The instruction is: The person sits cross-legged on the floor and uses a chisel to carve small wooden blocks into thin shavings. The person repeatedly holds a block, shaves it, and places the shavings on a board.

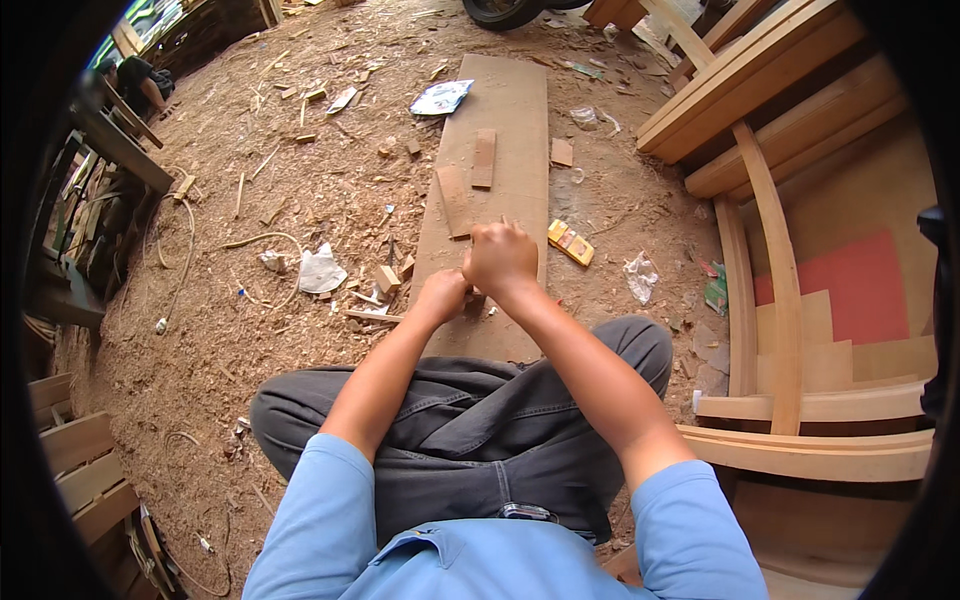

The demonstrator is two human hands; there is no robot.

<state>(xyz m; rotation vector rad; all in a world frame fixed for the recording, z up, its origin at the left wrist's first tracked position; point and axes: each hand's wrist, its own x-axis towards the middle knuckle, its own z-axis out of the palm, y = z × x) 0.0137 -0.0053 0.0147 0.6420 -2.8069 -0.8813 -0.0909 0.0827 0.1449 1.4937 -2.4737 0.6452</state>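
Note:
My right hand is closed in a fist over the long cardboard-brown board between my crossed legs. My left hand is closed just below and left of it, close against it or touching. What either hand grips is hidden by the fingers. Beyond my hands, a thin wooden piece and a small flat wooden strip lie on the board. A white-and-blue packet rests on its far left edge. A yellow object lies just right of the board.
Wooden frames and planks stand along the right; wood pieces and dark structures line the left. Shavings, offcuts, a cord and scraps cover the ground. Another person crouches far left, and a black tyre is at the back.

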